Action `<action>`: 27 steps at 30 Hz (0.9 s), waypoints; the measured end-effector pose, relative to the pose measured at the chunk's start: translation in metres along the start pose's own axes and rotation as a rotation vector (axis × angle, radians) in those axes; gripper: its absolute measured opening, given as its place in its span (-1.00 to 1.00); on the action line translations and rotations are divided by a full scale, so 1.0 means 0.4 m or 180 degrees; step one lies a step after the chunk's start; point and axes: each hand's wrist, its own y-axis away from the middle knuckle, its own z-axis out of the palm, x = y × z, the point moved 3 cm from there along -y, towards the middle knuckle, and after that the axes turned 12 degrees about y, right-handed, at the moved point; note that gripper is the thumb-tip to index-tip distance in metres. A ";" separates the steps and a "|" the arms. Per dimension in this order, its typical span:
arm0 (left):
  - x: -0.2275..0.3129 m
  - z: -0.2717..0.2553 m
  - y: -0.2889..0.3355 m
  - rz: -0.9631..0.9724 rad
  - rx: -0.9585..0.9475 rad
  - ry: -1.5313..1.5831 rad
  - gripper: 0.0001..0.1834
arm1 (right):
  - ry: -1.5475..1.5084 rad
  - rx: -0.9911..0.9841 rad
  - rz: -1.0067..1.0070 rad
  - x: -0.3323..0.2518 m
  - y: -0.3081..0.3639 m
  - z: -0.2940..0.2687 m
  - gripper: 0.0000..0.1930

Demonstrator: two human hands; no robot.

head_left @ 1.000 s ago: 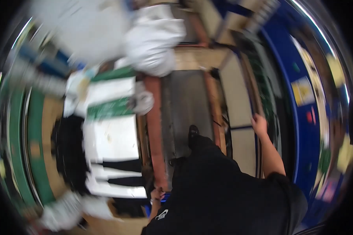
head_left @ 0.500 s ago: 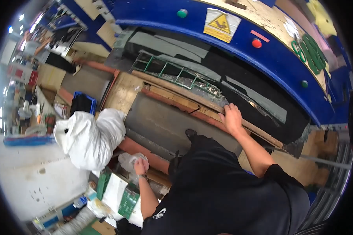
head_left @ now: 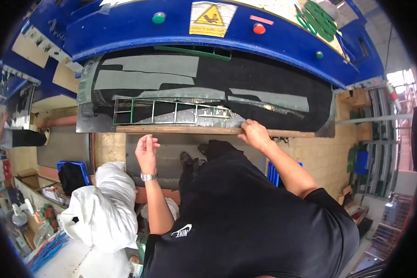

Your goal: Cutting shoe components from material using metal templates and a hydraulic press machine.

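Observation:
My right hand (head_left: pixel 256 134) grips the wooden bar (head_left: pixel 190 130) along the near edge of the machine bed, fingers over its top and thumb below. My left hand (head_left: pixel 146 146) is raised just short of the bar's left part, fingers loosely bent and apart, with nothing visible in them. Just beyond the bar lies a green ladder-shaped metal cutting die (head_left: pixel 163 111). It rests by a black sheet (head_left: pixel 259 74) that has long gaps showing the grey-green surface (head_left: pixel 148 65) underneath. A second green die (head_left: pixel 194 52) is partly hidden beneath the blue machine beam.
The blue beam (head_left: pixel 139 34) spans the far side, with green and red buttons and a yellow warning sign (head_left: pixel 213 18). Green scissors (head_left: pixel 306 23) lie on top. A white sack (head_left: pixel 104 208) stands at my left. Another person (head_left: pixel 21 137) is at far left.
My left hand has let go of the crumpled whitish plastic at lower left and come forward to the bar. My view has swung round to face the machine. My right hand stays on the bar.

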 end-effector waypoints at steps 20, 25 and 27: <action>0.201 0.162 -0.183 0.0028 -0.0100 -0.0271 -0.80 | -0.0299 0.0990 -0.0491 0.021 -0.779 -0.229 -0.05; 0.270 0.206 -0.179 0.0185 -0.0267 -0.0796 -0.78 | -0.0516 0.1190 -0.0568 0.079 -0.478 -0.280 -0.10; 0.281 0.264 -0.194 0.0346 -0.0647 -0.1175 -0.73 | -0.0432 0.1144 -0.0331 0.182 -0.323 -0.217 -0.05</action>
